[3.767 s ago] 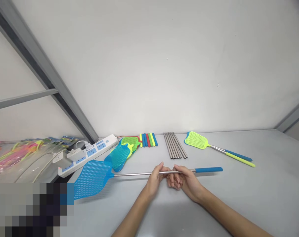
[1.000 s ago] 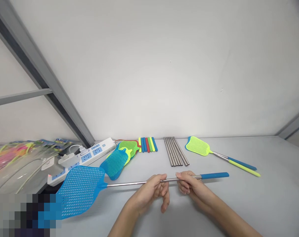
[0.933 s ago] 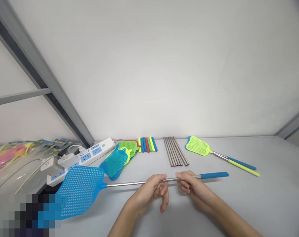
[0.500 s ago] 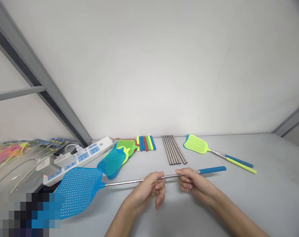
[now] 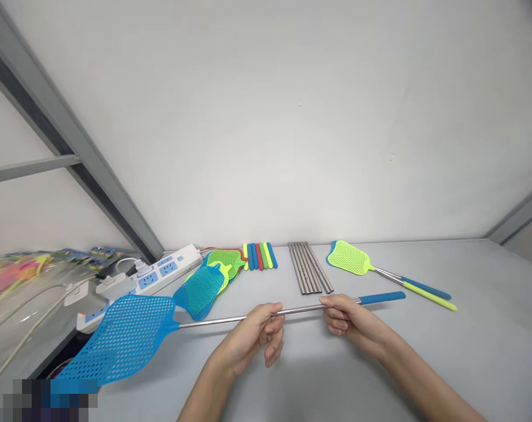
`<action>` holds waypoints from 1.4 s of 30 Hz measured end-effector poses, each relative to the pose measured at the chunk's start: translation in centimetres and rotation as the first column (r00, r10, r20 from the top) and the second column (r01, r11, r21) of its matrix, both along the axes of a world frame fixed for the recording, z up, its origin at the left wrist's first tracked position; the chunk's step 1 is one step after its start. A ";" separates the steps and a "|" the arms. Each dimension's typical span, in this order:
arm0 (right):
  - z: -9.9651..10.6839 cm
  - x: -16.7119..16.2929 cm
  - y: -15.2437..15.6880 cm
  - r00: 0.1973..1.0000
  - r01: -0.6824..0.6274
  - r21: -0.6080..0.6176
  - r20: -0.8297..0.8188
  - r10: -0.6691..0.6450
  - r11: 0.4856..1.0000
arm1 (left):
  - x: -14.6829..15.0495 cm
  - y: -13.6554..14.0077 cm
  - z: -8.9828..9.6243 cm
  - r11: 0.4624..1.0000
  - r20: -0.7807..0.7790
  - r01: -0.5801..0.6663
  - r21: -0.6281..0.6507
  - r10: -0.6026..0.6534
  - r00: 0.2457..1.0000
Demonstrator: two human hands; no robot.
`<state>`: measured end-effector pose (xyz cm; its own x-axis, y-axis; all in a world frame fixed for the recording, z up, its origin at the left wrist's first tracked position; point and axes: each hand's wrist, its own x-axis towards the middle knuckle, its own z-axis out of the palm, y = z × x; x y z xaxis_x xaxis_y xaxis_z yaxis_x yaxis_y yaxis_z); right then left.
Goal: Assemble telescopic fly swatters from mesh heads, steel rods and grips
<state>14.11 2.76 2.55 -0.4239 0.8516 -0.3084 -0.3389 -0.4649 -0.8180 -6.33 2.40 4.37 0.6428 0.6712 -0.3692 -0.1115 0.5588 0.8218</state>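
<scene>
**A blue swatter held crosswise over the table**

From here I see the left hand pinching the swatter's metal rod between thumb and fingers, the other fingertips curled loosely beneath. The right hand grips the same rod just short of the blue handle, its fingers folded under. Held apart like that, they probably keep the long, thin piece steady against the weight of its broad head, a flat, leaf-shaped mesh out to the left hand's left.

Beyond the left hand lie overlapping perforated heads, smooth plastic by the look of them, and a row of slim, round-ended coloured sleeves. Shiny metal tubes lie past the gap between the hands. Beyond the right hand, two swatters rest with their heads stacked. Everything seems sorted by kind, perhaps for easy reach.
</scene>
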 end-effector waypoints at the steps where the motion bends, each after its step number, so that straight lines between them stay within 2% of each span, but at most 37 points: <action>1: 0.1 0.1 0.0 1.000 0.001 -0.004 0.003 -0.001 1.000 | -0.1 0.0 0.1 1.000 0.007 -0.003 0.004 0.003 1.000; 11: 0.6 0.7 0.3 1.000 0.016 -0.034 0.018 -0.015 0.999 | -0.6 0.3 0.2 0.999 -0.016 -0.007 0.031 0.008 1.000; 32: 0.7 1.7 0.9 0.999 -0.012 -0.001 0.036 0.012 1.000 | -0.9 0.6 0.2 0.999 -0.029 -0.012 0.048 0.014 0.999; 38: 0.0 1.1 0.7 0.997 -0.019 0.124 0.082 0.008 0.992 | -1.0 0.9 -0.3 0.996 -0.018 -0.073 0.041 0.074 0.997; 42: -0.1 0.5 0.3 0.996 -0.045 0.150 0.079 0.034 0.988 | -0.9 1.0 -0.5 0.989 -0.024 -0.138 0.054 0.140 0.990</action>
